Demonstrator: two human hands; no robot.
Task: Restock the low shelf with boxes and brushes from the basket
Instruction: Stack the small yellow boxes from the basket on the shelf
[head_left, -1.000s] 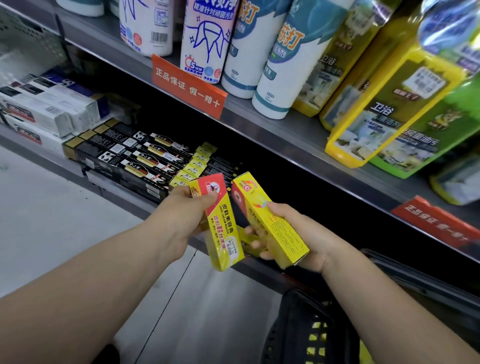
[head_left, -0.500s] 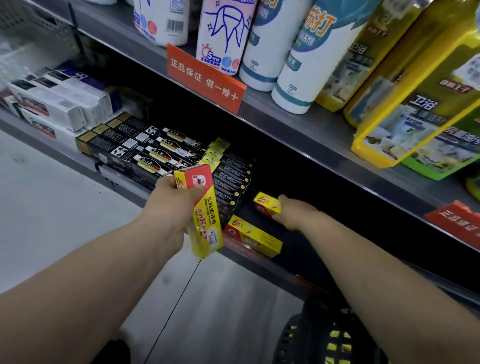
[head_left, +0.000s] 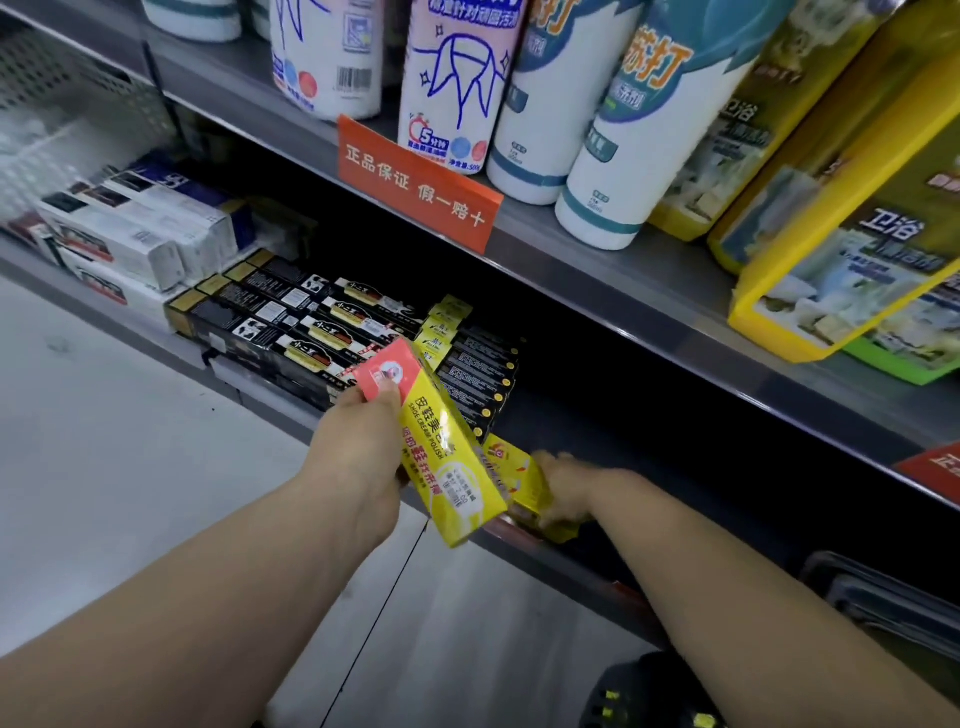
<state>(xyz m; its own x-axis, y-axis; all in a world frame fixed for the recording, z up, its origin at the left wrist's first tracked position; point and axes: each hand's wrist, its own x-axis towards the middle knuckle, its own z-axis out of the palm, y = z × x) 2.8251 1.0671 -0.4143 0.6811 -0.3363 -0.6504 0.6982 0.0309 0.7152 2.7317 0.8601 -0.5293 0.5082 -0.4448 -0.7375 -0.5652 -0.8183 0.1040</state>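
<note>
Polish box (head_left: 447, 457) in left hand (head_left: 358, 452); right hand (head_left: 566, 493) grips second box (head_left: 522, 480).

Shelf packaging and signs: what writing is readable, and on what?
"正品保证 假一赔十": orange shelf-edge sign.
"SHOE CREAM POLISH": yellow cardboard box, red-ended, in left hand.
"苏打": white teal-banded plastic bottle.
"卫浴": yellow plastic pouch.
Too blurred: smaller yellow box in right hand; black boxes.

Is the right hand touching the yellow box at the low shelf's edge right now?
Touching. The head view shows the right hand curled over the far end of the yellow box, with no gap between them, though the frame is slightly blurred.
</note>
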